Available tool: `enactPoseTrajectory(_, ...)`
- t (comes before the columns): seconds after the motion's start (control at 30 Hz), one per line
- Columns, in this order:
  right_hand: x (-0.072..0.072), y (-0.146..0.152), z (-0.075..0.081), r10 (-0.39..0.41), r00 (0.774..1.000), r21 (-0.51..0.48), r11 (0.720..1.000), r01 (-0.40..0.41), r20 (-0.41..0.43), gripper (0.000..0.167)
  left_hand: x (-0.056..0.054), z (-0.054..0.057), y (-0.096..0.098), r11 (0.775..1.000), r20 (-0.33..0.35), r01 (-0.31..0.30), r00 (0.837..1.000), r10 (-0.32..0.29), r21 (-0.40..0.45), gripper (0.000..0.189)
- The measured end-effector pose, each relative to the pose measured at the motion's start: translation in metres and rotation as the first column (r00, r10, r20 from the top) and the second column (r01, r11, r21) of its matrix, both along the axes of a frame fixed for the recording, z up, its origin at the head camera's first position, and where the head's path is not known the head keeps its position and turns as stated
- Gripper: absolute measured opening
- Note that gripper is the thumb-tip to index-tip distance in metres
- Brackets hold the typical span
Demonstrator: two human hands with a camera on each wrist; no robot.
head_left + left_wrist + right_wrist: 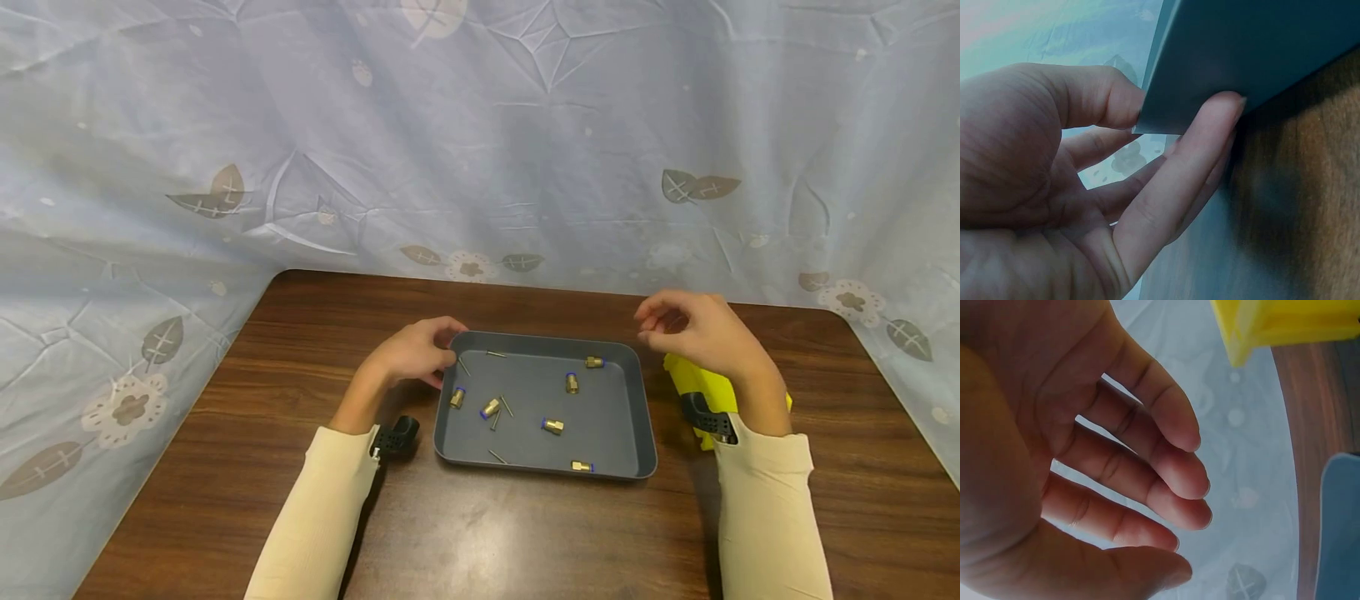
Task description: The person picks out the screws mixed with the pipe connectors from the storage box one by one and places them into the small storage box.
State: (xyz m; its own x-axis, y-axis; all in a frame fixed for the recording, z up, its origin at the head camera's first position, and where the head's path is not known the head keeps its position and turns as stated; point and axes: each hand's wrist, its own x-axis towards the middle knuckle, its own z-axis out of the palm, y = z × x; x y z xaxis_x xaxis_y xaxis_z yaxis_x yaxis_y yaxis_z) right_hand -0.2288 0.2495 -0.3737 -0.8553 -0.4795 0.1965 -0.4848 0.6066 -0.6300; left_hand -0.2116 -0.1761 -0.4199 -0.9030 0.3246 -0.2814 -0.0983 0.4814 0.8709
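Observation:
A shallow grey tray lies on the table with several brass fittings with blue ends, such as this fitting, and several thin screws or nails, one of them a nail-like piece. My left hand grips the tray at its far left corner. The left wrist view shows the thumb at the tray's edge and a finger against its outer wall. Beyond the tray's right side, my right hand hovers with fingers loosely bent, holding nothing. Below it is a yellow plastic object, partly hidden by hand and wrist.
The brown wooden table carries everything. A patterned pale blue curtain hangs behind it and along both sides. Black wrist straps with cameras are on both arms; the left camera sits close to the tray's left wall.

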Motion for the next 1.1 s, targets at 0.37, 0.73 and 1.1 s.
enactPoseTrajectory(0.37,-0.009,-0.029,-0.014,0.109,0.994,-0.037,0.993,-0.109,0.004,0.028,0.0,0.001,0.0,1.0,0.007,-0.003,1.0,0.003,-0.005,0.053)
enactPoseTrajectory(0.73,-0.013,-0.051,-0.024,0.199,0.979,-0.11,0.975,-0.193,0.044,0.048,-0.001,0.0,-0.001,1.0,0.009,-0.005,1.0,0.005,-0.001,0.053)
enactPoseTrajectory(1.1,-0.015,-0.07,-0.032,0.263,0.964,-0.149,0.956,-0.253,0.049,0.064,-0.001,0.0,-0.001,1.0,0.015,-0.001,1.0,0.001,0.004,0.054)
